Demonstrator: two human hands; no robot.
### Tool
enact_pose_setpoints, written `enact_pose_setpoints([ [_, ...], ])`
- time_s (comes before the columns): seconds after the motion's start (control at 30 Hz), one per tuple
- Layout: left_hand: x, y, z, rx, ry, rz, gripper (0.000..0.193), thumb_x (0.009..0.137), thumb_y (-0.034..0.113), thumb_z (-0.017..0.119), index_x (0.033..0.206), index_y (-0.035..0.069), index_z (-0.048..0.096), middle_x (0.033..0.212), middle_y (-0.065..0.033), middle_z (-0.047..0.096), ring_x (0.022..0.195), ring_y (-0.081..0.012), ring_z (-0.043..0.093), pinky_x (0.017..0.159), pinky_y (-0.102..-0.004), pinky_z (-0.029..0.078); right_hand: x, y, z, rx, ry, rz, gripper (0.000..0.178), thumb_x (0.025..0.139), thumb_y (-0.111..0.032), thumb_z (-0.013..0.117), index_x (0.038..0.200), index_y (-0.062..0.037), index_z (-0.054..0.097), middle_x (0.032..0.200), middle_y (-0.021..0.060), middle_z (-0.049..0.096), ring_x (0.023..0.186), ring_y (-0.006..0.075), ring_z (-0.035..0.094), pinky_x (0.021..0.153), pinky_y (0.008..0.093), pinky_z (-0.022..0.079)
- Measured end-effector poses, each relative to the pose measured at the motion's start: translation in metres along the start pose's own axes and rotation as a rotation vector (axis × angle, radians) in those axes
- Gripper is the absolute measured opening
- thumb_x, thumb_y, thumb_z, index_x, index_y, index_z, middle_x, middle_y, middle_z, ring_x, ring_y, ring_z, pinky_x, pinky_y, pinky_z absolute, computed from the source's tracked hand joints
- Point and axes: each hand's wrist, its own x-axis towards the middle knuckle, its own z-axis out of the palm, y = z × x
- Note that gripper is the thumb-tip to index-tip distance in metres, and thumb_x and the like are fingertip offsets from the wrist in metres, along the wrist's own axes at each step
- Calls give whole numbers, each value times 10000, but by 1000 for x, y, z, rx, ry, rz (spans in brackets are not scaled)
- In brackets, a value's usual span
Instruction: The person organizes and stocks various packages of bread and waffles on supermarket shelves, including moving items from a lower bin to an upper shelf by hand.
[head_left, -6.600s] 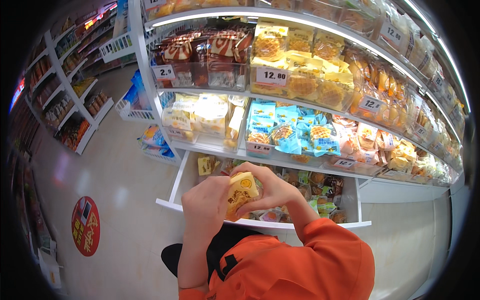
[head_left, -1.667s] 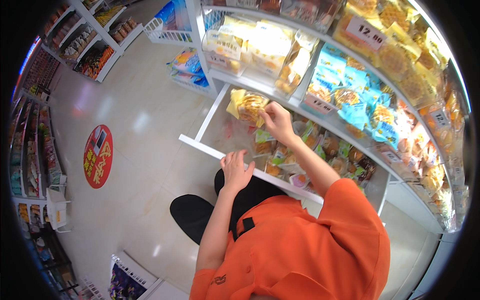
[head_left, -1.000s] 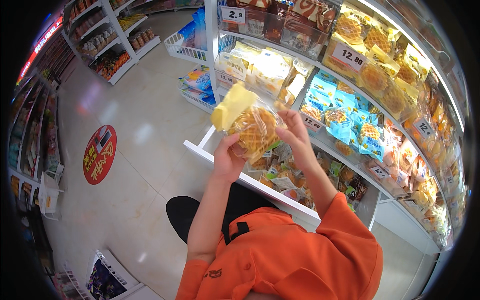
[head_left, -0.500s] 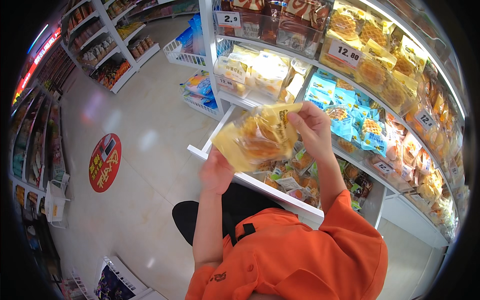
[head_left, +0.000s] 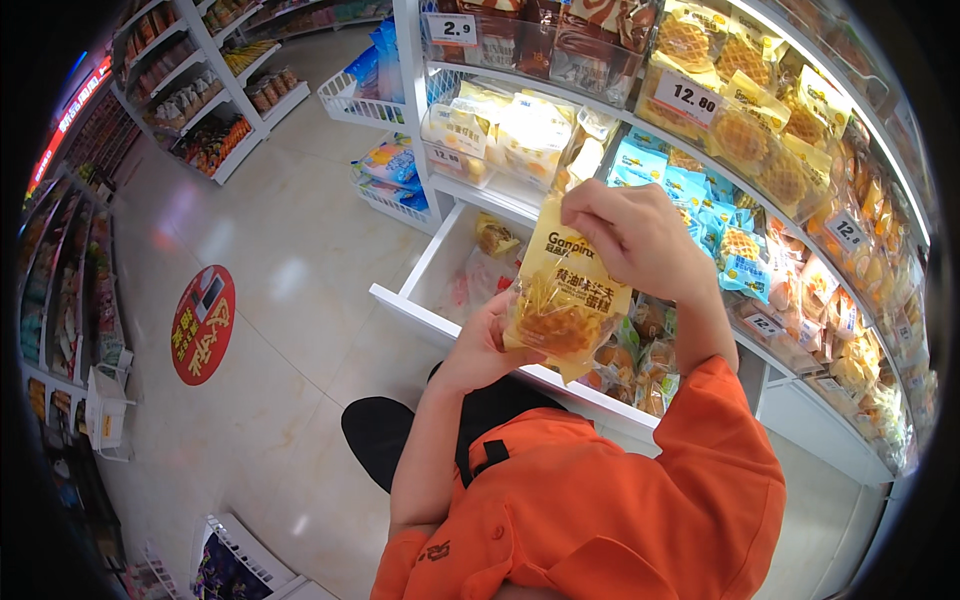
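Over the pulled-out drawer [head_left: 412, 308]: left hand [head_left: 476, 352] grips yellow waffle packet [head_left: 562, 288] low, right hand [head_left: 642, 236] pinches its top.

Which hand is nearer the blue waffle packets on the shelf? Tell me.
Right. The right hand is in front of the blue waffle packets, partly hiding them; the left hand is farther off, lower and to their left.

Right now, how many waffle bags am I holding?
1: the yellow waffle bag, with your left hand at its lower left side and your right hand at its upper right. Another could be hidden behind it.
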Motion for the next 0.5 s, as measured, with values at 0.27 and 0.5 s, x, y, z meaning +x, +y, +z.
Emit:
enact_pose_setpoints([
  [0.27,-1,11,-8,194,-109,45,704,723,-151,673,1331,23,363,1173,-80,597,1045,-171,599,838,-302,525,-26,3,12,320,253,135,221,849,-111,669,977,-52,499,554,-1,485,466,99,486,463,237,379],
  [0.5,23,-21,-2,146,145,155,584,718,-114,694,1236,48,478,1168,-71,585,1085,-208,581,881,-330,517,-75,-2,80,1030,150,510,1051,669,-457,761,1446,-54,179,1371,180,352,1191,274,426,1035,396,324],
])
